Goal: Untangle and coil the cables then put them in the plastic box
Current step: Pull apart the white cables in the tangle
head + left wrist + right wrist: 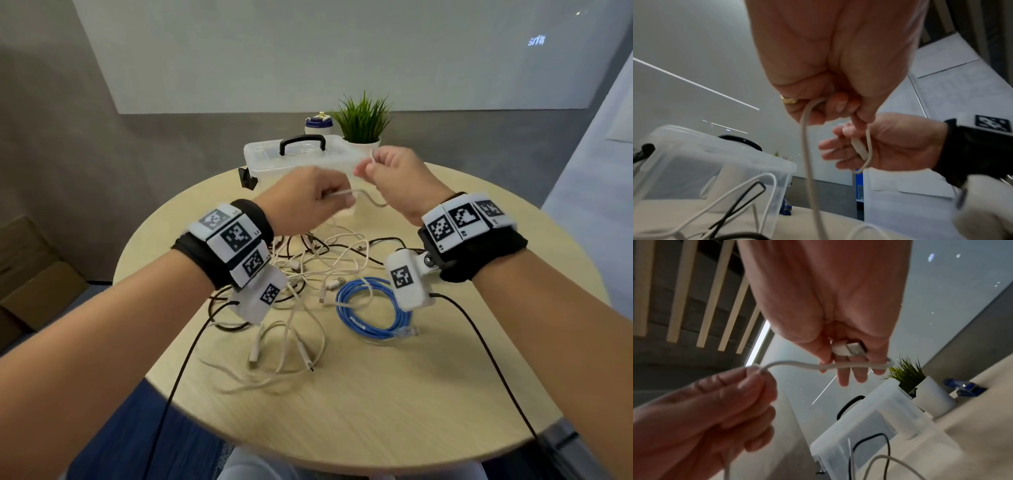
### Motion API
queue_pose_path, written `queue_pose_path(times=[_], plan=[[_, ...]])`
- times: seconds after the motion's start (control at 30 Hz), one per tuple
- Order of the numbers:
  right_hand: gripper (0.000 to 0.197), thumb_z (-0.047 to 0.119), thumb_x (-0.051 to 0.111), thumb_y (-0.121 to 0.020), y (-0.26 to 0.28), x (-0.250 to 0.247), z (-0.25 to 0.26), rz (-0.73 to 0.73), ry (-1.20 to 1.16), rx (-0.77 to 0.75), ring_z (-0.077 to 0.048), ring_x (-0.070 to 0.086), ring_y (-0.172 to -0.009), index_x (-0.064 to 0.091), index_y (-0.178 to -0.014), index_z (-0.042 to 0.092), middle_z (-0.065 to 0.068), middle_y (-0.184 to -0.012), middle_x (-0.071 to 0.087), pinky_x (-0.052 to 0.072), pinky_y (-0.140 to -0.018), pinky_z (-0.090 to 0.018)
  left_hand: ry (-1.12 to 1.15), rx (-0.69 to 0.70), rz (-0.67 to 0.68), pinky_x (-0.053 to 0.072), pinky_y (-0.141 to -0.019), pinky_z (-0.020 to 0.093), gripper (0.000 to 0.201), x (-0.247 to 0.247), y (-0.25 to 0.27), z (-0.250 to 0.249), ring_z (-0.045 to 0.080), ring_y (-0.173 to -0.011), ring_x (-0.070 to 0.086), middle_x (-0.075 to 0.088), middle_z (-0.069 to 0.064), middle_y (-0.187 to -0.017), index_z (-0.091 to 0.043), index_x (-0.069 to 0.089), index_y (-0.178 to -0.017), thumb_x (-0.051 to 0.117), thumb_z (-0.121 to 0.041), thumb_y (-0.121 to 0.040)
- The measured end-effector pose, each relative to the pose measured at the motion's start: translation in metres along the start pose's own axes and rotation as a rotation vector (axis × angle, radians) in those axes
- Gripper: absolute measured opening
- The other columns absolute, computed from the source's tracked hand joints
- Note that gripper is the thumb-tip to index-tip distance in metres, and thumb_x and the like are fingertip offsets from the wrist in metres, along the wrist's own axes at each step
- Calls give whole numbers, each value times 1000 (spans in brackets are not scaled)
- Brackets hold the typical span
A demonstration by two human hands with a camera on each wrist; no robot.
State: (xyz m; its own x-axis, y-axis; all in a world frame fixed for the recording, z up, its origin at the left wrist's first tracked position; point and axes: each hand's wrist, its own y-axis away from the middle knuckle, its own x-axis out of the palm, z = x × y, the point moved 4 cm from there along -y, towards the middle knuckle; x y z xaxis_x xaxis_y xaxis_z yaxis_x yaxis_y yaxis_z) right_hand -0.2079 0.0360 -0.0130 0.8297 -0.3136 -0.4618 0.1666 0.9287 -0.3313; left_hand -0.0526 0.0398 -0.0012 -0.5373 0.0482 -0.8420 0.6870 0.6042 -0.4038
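The right hand [394, 174] has its grip closed on the plug end of a white cable [797, 365], the metal USB plug [854, 348] tucked against the palm and the cord looped over the fingers, while the left hand [308, 198] pinches the same cable a little further along; both are raised above the desk [376, 394], near each other. The rest of the cable drops from the left hand into the tangle [301, 274] of white and black cords lying on the desk between the wrists. A blue cable [363, 308] lies already coiled just beside the tangle. The plastic box [301, 161] stands at the far edge of the desk with its lid on and a black handle on top. As I judge it, the risk is that pulling on the white cable tightens a knot below or drags the whole heap along, since the thin smooth cords cross each other many times. The cord is rubbery, round and springy, so a loose coil may spring open. The box is cloudy and see-through, the desk pale wood-grain and round.
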Motion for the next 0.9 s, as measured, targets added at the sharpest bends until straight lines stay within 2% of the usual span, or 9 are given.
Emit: queue_pose_path(times=[0.07, 0.13, 0.2, 0.3, 0.47, 0.57, 0.63, 0.77, 0.9], plan=[[22, 10, 44, -98, 5, 5, 0, 114, 17, 18, -17, 68, -91, 61, -86, 15, -1, -87, 69, 50, -94, -38, 36, -16, -121, 31, -46, 10, 19, -10, -5, 3, -3, -45, 39, 42, -10, -57, -15, 59, -79, 54, -25, -95], [22, 10, 39, -101, 13, 11, 4, 222, -77, 57, -16, 67, -66, 58, -90, 10, -4, -71, 65, 51, -79, -31, 64, -64, -269, 30, -46, 11, 18, -19, -9, 12, -2, -45, 39, 39, -10, -56, -11, 60, -83, 53, -22, -95], [24, 13, 37, -102, 19, 11, 11, 268, -179, 85, -13, 49, -46, 58, -92, 7, 0, -55, 50, 45, -62, -28, 77, -158, -367, 29, -47, 11, 17, -24, -10, 25, -1, -45, 37, 40, -10, -57, -13, 60, -88, 51, -24, -96], [35, 28, 37, -103, 24, 11, 18, 381, -268, 111, -9, 26, -39, 57, -84, 7, 7, -44, 32, 31, -53, -26, 94, -258, -430, 28, -45, 12, 21, -23, -9, 40, 4, -48, 33, 39, -10, -57, -11, 63, -94, 48, -26, -97], [40, 31, 36, -103, 26, 8, 25, 385, -496, 62, -10, 26, -36, 44, -68, 14, 7, -42, 31, 33, -52, -29, 76, -317, -338, 30, -47, 10, 28, -8, -6, 41, 3, -50, 38, 47, -12, -63, -13, 65, -109, 42, -26, -100], [40, 31, 33, -104, 22, 3, 30, 309, -751, 86, -13, 41, -42, 42, -68, 15, 0, -52, 48, 38, -53, -27, 76, -327, -147, 42, -66, 23, 28, 15, -4, 33, 18, -75, 56, 62, 3, -87, -11, 57, -121, 41, -19, -100], [39, 30, 32, -104, 20, -1, 33, 263, -932, 112, -19, 62, -58, 45, -71, 13, -8, -70, 65, 50, -56, -27, 36, -325, -44, 39, -72, 24, 32, 28, -2, 25, 21, -85, 57, 62, 5, -95, -12, 48, -128, 46, -16, -96], [33, 24, 34, -104, 13, -9, 33, 95, -1168, 119, -29, 65, -102, 52, -83, 7, -19, -111, 66, 57, -84, -42, 46, -312, 152, 41, -57, 19, 34, 43, 7, 9, 11, -71, 58, 65, -2, -80, -14, 46, -121, 56, -18, -89], [22, 18, 40, -102, 5, -12, 23, -53, -825, 87, -22, 53, -121, 57, -91, 10, -8, -116, 62, 41, -105, -43, 120, -273, 265, 34, -41, 10, 17, 42, 15, -7, -3, -44, 50, 63, -4, -70, -14, 57, -103, 60, -18, -87]])
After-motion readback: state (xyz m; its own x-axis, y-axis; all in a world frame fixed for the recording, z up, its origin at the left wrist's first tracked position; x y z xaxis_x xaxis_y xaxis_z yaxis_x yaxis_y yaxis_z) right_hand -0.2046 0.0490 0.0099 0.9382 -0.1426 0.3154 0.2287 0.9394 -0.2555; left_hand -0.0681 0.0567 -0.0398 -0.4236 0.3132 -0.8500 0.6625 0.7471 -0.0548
